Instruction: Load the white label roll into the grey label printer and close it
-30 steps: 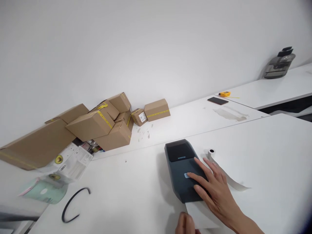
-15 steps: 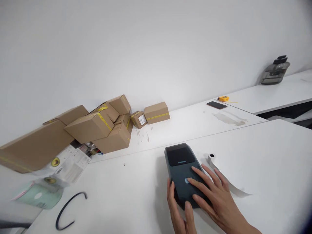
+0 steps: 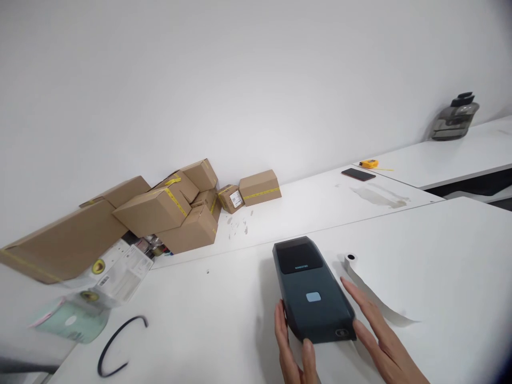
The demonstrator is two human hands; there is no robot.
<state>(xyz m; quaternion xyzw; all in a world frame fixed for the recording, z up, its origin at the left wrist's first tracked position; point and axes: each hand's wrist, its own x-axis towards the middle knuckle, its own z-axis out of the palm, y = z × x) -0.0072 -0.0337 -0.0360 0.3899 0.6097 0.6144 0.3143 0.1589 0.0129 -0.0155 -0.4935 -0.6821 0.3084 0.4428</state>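
A dark blue-grey device (image 3: 304, 314), shaped like a portable printer, stands on the white table with its front end tilted towards me. It has a black window at its far end and a pale blue button (image 3: 313, 296) on top. My left hand (image 3: 292, 346) grips its near left corner, fingers along the side and thumb at the front edge. Beside its right edge is my right hand (image 3: 380, 330), fingers apart and holding nothing; the thumb is at or very near the device's corner. A small white paper roll (image 3: 350, 260) lies to the right, its strip trailing behind my right hand.
Cardboard boxes (image 3: 160, 210) are piled at the back left, with another box (image 3: 261, 188) against the wall. Plastic packages (image 3: 76, 320) and a black curved strip (image 3: 110, 346) lie at left. A phone (image 3: 358, 174), a yellow tape measure (image 3: 368, 164) and a large bottle (image 3: 455, 120) are at back right.
My right hand has lifted off the button and moved right, to the device's side. The left hand keeps its grip. The view has shifted slightly.
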